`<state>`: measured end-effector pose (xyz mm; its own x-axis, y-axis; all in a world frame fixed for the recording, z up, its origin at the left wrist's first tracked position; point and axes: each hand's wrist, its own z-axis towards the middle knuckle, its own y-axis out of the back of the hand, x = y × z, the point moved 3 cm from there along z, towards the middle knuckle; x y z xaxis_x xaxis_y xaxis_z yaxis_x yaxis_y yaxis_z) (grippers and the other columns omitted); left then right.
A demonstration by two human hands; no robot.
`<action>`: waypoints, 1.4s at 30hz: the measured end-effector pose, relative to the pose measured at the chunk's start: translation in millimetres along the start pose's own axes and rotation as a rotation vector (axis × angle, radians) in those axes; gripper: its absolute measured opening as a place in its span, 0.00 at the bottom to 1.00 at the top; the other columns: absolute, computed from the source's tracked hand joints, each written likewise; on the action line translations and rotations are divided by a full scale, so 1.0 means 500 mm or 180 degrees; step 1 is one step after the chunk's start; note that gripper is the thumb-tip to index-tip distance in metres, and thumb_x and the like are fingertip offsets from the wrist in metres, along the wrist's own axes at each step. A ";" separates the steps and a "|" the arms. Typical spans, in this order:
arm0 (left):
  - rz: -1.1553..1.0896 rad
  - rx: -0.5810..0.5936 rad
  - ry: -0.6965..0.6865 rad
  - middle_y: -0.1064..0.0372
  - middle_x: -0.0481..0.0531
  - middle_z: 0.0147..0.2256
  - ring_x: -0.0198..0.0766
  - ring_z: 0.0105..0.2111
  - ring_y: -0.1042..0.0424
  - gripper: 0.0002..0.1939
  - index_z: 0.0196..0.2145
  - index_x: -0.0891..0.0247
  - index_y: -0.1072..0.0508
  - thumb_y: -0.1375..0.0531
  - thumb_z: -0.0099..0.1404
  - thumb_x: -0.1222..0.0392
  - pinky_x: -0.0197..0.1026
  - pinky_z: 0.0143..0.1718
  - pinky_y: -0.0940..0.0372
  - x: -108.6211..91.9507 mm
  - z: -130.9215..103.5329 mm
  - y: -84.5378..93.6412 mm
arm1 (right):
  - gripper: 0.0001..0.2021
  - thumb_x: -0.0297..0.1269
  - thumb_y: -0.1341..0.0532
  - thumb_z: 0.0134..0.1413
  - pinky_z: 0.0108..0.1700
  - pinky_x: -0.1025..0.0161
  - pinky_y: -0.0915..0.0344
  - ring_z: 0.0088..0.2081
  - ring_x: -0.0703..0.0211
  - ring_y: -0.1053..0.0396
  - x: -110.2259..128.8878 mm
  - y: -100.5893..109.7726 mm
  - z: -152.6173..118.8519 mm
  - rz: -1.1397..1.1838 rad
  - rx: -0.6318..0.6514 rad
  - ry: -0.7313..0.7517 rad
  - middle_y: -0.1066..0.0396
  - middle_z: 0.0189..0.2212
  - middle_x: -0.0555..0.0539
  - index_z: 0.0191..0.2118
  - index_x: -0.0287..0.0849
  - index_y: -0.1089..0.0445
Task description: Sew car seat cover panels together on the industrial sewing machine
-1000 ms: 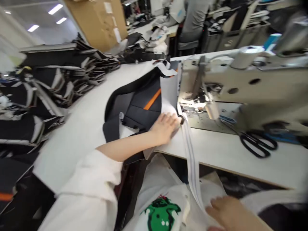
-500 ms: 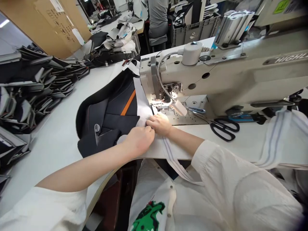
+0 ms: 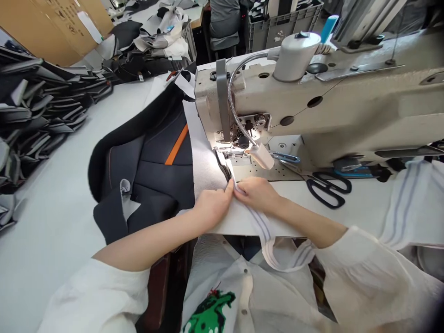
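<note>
A dark padded fabric cover (image 3: 163, 150) with an orange stripe and a white mesh backing lies left of the sewing machine (image 3: 243, 99), its edge under the lit needle area. My left hand (image 3: 213, 206) is closed on that edge, index finger reaching to the seam just in front of the needle. Close beside it, my right hand (image 3: 258, 194) pinches a white strip with blue-grey stripes (image 3: 262, 226). The strip runs toward the needle along the cover's edge, and its tail loops down over the table edge onto my lap. The fingertips nearly meet. The needle point itself cannot be made out.
Black-handled scissors (image 3: 329, 188) and blue-handled snips (image 3: 286, 157) lie right of the needle. Stacked dark fabric pieces (image 3: 45, 101) fill the left side. Behind are a cardboard box (image 3: 52, 27), a grey crate (image 3: 284, 30) and a seated person (image 3: 225, 21). More striped strip (image 3: 404, 199) hangs at right.
My right hand has drawn back from the needle toward me and now pinches the striped strip. My left index finger has straightened along the seam. The view has shifted closer.
</note>
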<state>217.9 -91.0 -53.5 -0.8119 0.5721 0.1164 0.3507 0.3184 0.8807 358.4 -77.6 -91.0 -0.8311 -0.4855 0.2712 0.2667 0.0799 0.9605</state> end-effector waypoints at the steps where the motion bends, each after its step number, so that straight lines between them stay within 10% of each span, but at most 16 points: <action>1: -0.0029 0.0023 0.0000 0.28 0.60 0.36 0.45 0.34 0.25 0.31 0.65 0.68 0.57 0.52 0.67 0.65 0.42 0.30 0.34 0.001 -0.001 0.002 | 0.17 0.38 0.48 0.60 0.30 0.63 0.52 0.29 0.60 0.39 0.004 -0.001 -0.001 0.0024 0.0094 0.0193 0.33 0.23 0.47 0.22 0.40 0.35; 11: -0.0296 -0.0138 0.0006 0.27 0.60 0.34 0.49 0.31 0.25 0.31 0.64 0.73 0.52 0.52 0.64 0.62 0.46 0.29 0.32 0.009 -0.003 0.002 | 0.15 0.33 0.52 0.60 0.42 0.60 0.39 0.38 0.53 0.37 -0.025 -0.003 0.055 -0.0113 -0.0923 0.0060 0.31 0.36 0.41 0.47 0.37 0.32; 42: -0.1457 -0.0539 0.0081 0.28 0.62 0.44 0.52 0.43 0.27 0.31 0.59 0.65 0.47 0.48 0.58 0.55 0.46 0.39 0.32 0.064 0.085 0.055 | 0.16 0.27 0.50 0.55 0.35 0.58 0.31 0.34 0.53 0.32 -0.034 -0.023 0.078 0.0186 -0.1562 -0.0257 0.30 0.30 0.44 0.44 0.43 0.30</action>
<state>221.5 -31.8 -45.3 -0.8769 0.3827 -0.2909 -0.1242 0.4043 0.9062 350.3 -36.2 -104.2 -0.8379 -0.4220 0.3462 0.4959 -0.3235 0.8059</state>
